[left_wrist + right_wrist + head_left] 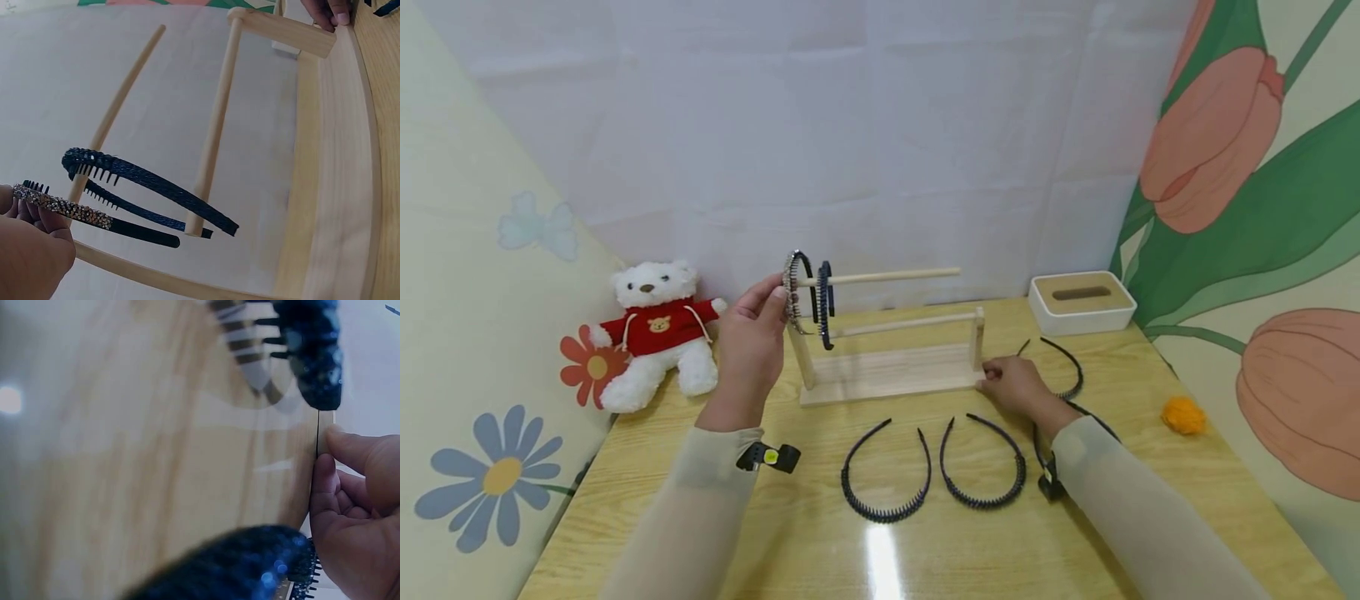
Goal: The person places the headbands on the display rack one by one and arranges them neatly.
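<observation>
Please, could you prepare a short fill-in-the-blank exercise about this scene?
1. The left hand pinches a glittering headband near the ____ end of the wooden stand.
2. The right hand grips the stand at its ____ end.
3. The white teddy bear wears a ____ top.
4. The wooden-lidded box has ____ sides.

Missing words: left; right; red; white.

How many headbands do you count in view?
6: a silver one in the left hand, a dark one on the upper rod, two in front of the rack, one near the box, one partly hidden by the right sleeve. Others may be hidden there.
</observation>
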Demonstrator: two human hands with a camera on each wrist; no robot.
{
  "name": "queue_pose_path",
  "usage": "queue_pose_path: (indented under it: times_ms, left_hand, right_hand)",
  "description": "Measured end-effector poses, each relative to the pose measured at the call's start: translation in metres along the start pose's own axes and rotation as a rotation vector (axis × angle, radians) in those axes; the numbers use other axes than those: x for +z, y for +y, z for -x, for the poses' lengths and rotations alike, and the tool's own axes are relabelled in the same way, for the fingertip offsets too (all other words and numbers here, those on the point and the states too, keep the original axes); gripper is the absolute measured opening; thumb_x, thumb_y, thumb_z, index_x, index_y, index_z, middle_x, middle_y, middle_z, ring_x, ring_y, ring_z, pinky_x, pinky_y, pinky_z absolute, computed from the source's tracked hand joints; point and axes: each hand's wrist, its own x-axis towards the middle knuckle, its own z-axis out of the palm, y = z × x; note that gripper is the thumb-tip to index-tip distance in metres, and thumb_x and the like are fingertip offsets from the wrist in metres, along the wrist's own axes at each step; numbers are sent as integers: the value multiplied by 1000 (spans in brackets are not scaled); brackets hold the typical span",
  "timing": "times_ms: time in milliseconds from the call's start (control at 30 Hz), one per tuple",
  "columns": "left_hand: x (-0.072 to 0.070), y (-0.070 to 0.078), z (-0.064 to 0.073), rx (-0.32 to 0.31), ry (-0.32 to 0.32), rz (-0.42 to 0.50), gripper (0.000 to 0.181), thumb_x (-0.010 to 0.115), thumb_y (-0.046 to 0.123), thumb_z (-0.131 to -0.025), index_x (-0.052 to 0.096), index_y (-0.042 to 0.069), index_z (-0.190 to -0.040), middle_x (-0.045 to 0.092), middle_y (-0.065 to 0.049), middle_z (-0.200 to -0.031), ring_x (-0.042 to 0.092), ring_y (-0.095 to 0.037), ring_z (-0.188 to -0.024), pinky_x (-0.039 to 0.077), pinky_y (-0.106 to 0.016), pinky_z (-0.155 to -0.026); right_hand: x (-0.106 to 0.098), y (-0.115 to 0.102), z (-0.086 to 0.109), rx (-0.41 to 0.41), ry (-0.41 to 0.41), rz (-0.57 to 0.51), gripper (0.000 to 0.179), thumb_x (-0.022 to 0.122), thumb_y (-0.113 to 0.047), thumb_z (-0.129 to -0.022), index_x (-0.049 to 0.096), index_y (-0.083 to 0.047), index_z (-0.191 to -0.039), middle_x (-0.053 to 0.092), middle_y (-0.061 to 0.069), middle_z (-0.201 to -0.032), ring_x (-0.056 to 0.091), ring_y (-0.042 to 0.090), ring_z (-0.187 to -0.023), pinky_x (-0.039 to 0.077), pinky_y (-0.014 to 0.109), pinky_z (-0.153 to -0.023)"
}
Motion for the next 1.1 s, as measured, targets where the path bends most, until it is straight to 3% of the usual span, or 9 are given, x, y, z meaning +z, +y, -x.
queue_pose_path:
  times_ms: [267,400,633,1100]
  left_hand:
    - [-7,-18,3,-20,26,-127,39,60,9,-112,62,-4,-150,72,14,-112,65,-6,-109,55,-16,-98]
    - [-10,-23,4,-21,28,-146,40,61,11,-112,63,-3,-149,73,16,-109,64,-5,-105,56,-16,-96]
    - [-11,-27,4,-14,30,-139,40,62,11,-112,64,-3,-149,73,18,-106,63,-5,-101,56,-16,-94]
    - [-14,-27,8,-37,-8,-106,41,54,13,-115,60,-2,-153,67,4,-127,64,-10,-111,55,-22,-107]
  right_hand:
    - [0,0,0,1,1,2,46,72,-21,-108,66,5,-145,75,16,-124,68,35,-125,57,52,-110]
    - [0,0,0,0,2,4,47,72,-21,-108,65,5,-146,75,17,-127,68,36,-126,57,52,-110]
    - [0,0,1,1,0,2,48,71,-21,-108,64,5,-147,75,18,-128,68,37,-127,57,52,-110]
    - [0,2,-1,3,3,5,45,72,-21,-107,67,4,-144,75,15,-121,69,31,-117,58,51,-106]
